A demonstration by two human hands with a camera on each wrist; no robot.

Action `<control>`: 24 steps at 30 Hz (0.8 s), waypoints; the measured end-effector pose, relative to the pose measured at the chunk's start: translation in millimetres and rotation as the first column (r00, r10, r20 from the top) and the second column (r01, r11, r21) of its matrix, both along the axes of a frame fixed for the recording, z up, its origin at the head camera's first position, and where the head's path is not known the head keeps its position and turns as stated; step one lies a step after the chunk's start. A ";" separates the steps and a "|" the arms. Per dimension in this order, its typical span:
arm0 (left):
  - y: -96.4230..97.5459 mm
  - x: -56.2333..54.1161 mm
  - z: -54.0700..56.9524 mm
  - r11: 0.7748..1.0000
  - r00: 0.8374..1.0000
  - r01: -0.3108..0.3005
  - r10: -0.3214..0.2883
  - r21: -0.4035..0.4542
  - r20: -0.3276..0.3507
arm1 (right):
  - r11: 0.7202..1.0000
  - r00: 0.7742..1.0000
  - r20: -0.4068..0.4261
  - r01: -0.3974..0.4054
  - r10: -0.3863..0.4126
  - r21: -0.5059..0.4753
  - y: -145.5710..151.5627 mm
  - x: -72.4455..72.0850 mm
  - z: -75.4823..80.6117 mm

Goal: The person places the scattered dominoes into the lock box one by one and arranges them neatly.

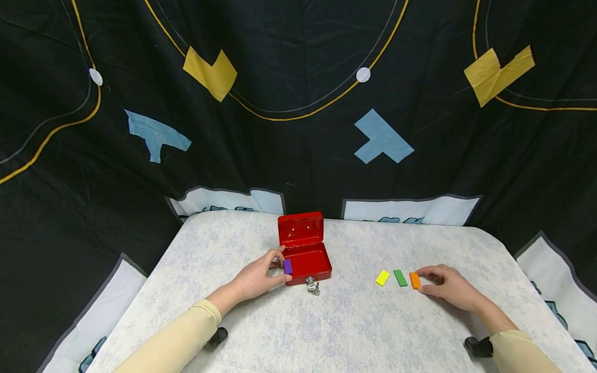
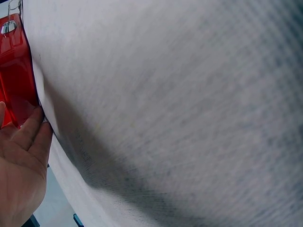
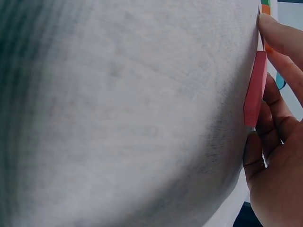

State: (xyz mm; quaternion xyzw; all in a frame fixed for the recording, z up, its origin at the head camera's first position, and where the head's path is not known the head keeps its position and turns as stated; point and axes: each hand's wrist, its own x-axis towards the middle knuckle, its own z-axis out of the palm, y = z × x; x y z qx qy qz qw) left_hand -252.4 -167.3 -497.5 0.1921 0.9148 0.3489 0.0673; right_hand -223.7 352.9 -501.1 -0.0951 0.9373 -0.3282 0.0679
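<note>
A small red metal cash box (image 1: 307, 274) stands with its lid (image 1: 300, 228) raised. A purple block (image 1: 287, 267) lies inside it by the left wall. My left hand (image 1: 258, 276) holds the box by its left side, thumb near the front corner and index finger farther back. In the left wrist view the fingers (image 2: 32, 128) touch the red wall. My right hand (image 1: 450, 285) pinches an orange block (image 1: 414, 281) between thumb and index finger. Under its curled other fingers, the right wrist view shows a pink-red block (image 3: 256, 90), hidden from the head view.
Left of the orange block lie a green block (image 1: 400, 277) and a yellow block (image 1: 382, 278). Small keys (image 1: 315, 290) hang from the lock (image 1: 310, 282) at the box's front. A pale patterned cloth (image 1: 364, 331) covers the table, with a black curtain (image 1: 298, 155) behind.
</note>
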 end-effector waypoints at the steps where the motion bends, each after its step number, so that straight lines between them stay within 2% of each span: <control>1: -0.1 0.0 0.1 1.000 1.000 -0.001 0.001 0.000 0.000 | 1.000 1.000 -0.001 0.000 0.000 -0.004 0.1 -0.2 -0.2; 14: -0.6 -0.1 -0.8 1.000 1.000 0.010 -0.010 0.008 -0.005 | 0.996 0.996 0.057 0.075 -0.072 -0.048 4.4 -3.6 1.3; 24: -0.6 0.2 0.0 1.000 1.000 0.011 -0.011 0.009 0.000 | 0.994 0.993 0.054 0.103 -0.101 -0.042 3.9 -3.6 12.8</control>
